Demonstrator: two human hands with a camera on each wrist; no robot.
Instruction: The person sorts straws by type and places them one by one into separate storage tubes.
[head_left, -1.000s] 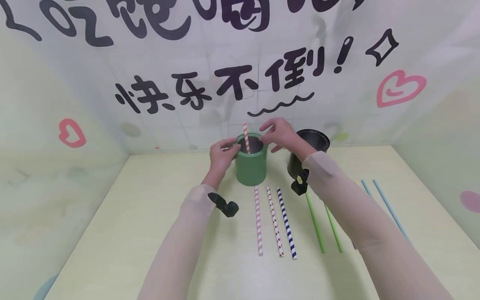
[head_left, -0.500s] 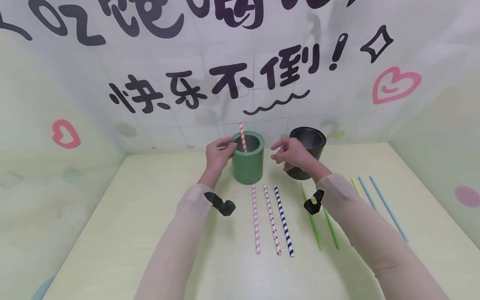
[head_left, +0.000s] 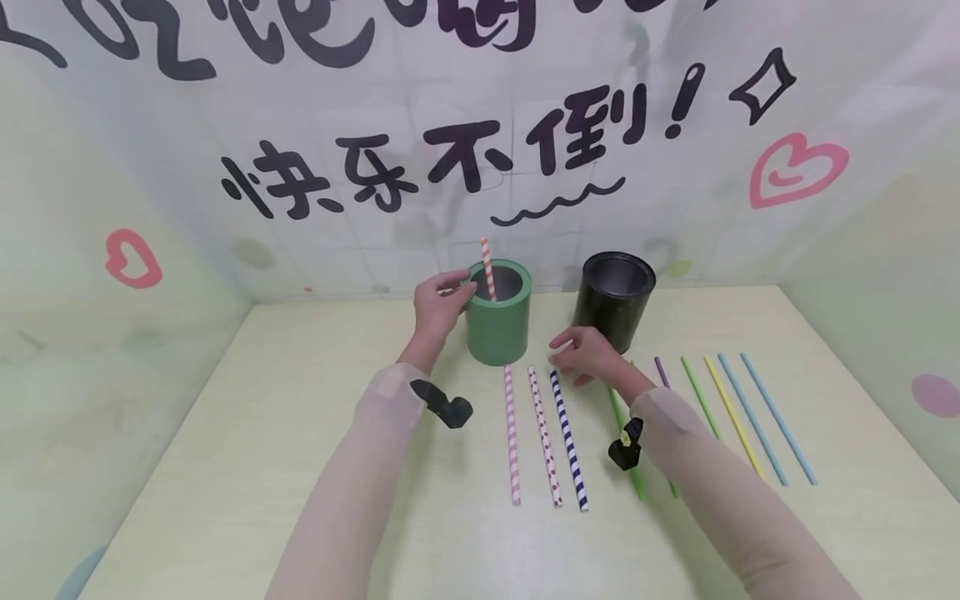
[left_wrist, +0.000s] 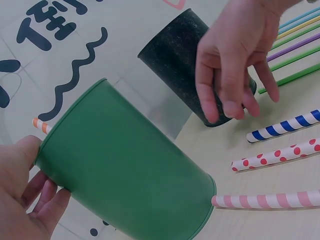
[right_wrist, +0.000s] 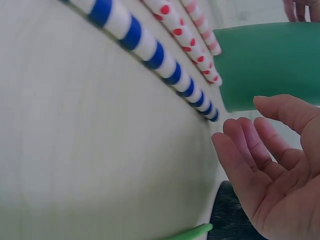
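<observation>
Left fingers (left_wrist: pixel 52 209) pinching green cup (left_wrist: pixel 125 165) at rim (head_left: pixel 499 305); right fingers (right_wrist: pixel 233 154) spread, narrow gap to blue-striped straw (right_wrist: pixel 159 57).

Head view: top line of black lettering (head_left: pixel 187 69) cut by top edge. Orange-striped straw (head_left: pixel 487 260): lower end out of sight inside green cup (head_left: pixel 497 333); left wrist view gets just the tip. Right hand (head_left: pixel 590 354) covers part of black cup (head_left: pixel 617 304). Right sleeve (head_left: pixel 723 487) hides stretches of purple straw (head_left: pixel 662 370) and green straws (head_left: pixel 701 399). Both sleeves run off the bottom. Black wrist devices (head_left: pixel 454 413): details too small.

Left wrist: green cup clipped at bottom, left hand (left_wrist: pixel 27 192) at left edge. Right wrist: blue-striped straw (right_wrist: pixel 155 57) clipped at top, left hand only fingers, black cup mostly covered.
</observation>
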